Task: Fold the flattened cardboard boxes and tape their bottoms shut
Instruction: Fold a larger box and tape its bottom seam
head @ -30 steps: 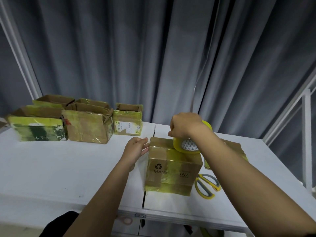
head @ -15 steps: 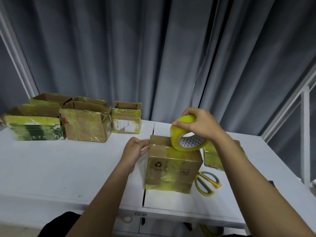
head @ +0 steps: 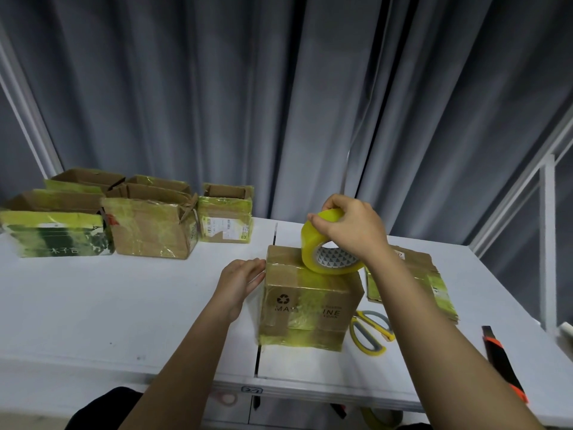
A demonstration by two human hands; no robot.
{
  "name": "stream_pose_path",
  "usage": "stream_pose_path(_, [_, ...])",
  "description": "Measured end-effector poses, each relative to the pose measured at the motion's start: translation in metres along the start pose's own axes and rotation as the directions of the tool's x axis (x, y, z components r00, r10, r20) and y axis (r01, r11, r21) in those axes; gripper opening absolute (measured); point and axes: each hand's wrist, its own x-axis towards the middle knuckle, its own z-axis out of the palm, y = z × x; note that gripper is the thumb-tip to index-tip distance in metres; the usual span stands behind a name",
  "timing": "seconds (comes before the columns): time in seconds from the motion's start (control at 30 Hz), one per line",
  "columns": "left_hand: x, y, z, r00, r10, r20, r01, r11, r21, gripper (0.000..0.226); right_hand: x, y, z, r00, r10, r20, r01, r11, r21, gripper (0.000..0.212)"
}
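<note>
Box (head: pixel 310 301) sits near counter (head: pixel 124 305) front edge. Right hand (head: pixel 350 226) fingers curl round tape roll (head: pixel 328 249), roll tilted, touching box top. Left hand (head: pixel 240 279) fingers straight, flat on box left side. Roll hole faces person. Right hand nearer tape.

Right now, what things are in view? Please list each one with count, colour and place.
cardboard box: one, brown with yellowish tape, table centre.
tape roll: one, yellow, tilted on the box top.
flattened boxes: a stack, brown, right of the box.
folded boxes: about five, brown, open tops, far left.
scissors: one pair, yellow and grey, right of the box.
utility knife: one, black and orange, right edge.
table: one, white.
curtain: grey, behind.
left hand: fingers straight, against the box's left side.
right hand: grips the tape roll.
</note>
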Motion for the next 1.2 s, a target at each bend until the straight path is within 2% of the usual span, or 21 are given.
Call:
stream_pose_path(0.17, [-0.001, 0.004, -0.001, 0.999, -0.048, 0.024, 0.047, 0.998, 0.046, 0.015, -0.001, 0.000, 0.000, 1.000, 0.005, -0.004, -0.005, 1.000, 0.005, 0.031])
stream_pose_path(0.33, [0.004, 0.000, -0.002, 0.996, -0.077, 0.038, 0.069, 0.981, 0.182, 0.018, -0.002, -0.002, -0.001, 1.000, 0.013, 0.018, -0.013, 1.000, 0.001, 0.030])
stream_pose_path(0.47, [0.007, -0.010, -0.003, 0.993, -0.118, 0.015, 0.108, 0.946, 0.305, 0.035, -0.002, -0.004, -0.003, 0.999, 0.011, 0.032, -0.011, 1.000, 0.002, 0.030])
stream_pose_path(0.6, [0.007, -0.016, -0.002, 0.987, -0.162, -0.026, 0.162, 0.944, 0.288, 0.027, -0.002, -0.005, -0.003, 0.999, 0.004, 0.037, -0.004, 1.000, 0.008, 0.030])
stream_pose_path(0.67, [0.005, -0.023, -0.006, 0.977, -0.202, -0.068, 0.214, 0.916, 0.339, 0.028, -0.002, -0.003, -0.003, 0.999, 0.008, 0.034, -0.008, 1.000, 0.023, 0.030])
stream_pose_path(0.73, [0.000, -0.029, -0.010, 0.969, -0.242, -0.052, 0.242, 0.880, 0.409, 0.030, -0.003, -0.001, -0.003, 1.000, 0.009, 0.030, -0.009, 1.000, 0.026, 0.029])
stream_pose_path(0.77, [-0.001, -0.028, -0.011, 0.978, -0.202, -0.047, 0.200, 0.858, 0.473, 0.030, -0.003, -0.001, -0.004, 1.000, 0.008, 0.028, -0.008, 1.000, 0.023, 0.029])
stream_pose_path(0.83, [0.000, -0.019, -0.012, 0.996, 0.041, -0.075, 0.008, 0.828, 0.561, 0.021, -0.002, -0.003, -0.003, 1.000, 0.005, 0.025, -0.006, 1.000, 0.022, 0.029])
stream_pose_path(0.9, [-0.004, -0.002, -0.005, 0.949, 0.313, -0.035, -0.257, 0.834, 0.489, 0.011, -0.001, -0.003, -0.003, 1.000, 0.004, 0.021, -0.004, 1.000, 0.021, 0.029])
stream_pose_path(0.93, [-0.008, 0.006, 0.003, 0.926, 0.377, 0.030, -0.352, 0.831, 0.431, 0.018, -0.001, -0.003, -0.003, 1.000, 0.007, 0.020, -0.007, 1.000, 0.020, 0.029])
stream_pose_path(0.97, [-0.011, 0.009, 0.010, 0.920, 0.376, 0.108, -0.388, 0.836, 0.388, 0.031, -0.001, -0.003, -0.002, 1.000, 0.010, 0.019, -0.011, 1.000, 0.018, 0.030])
stream_pose_path(1.0, [-0.015, 0.010, 0.018, 0.929, 0.318, 0.189, -0.366, 0.862, 0.351, 0.043, -0.001, -0.003, -0.002, 1.000, 0.012, 0.020, -0.012, 1.000, 0.016, 0.030])
stream_pose_path(1.07, [-0.017, -0.008, 0.022, 0.951, 0.081, 0.298, -0.181, 0.927, 0.327, 0.062, -0.002, -0.002, -0.002, 1.000, 0.014, 0.022, -0.014, 1.000, 0.012, 0.029])
stream_pose_path(1.13, [-0.019, -0.026, 0.014, 0.951, -0.110, 0.289, -0.009, 0.925, 0.379, 0.072, -0.003, -0.003, -0.002, 1.000, 0.017, 0.019, -0.017, 1.000, 0.014, 0.029])
stream_pose_path(1.2, [-0.018, -0.030, 0.008, 0.960, -0.182, 0.215, 0.051, 0.863, 0.503, 0.082, -0.003, -0.004, -0.003, 1.000, 0.015, 0.023, -0.015, 1.000, 0.014, 0.028])
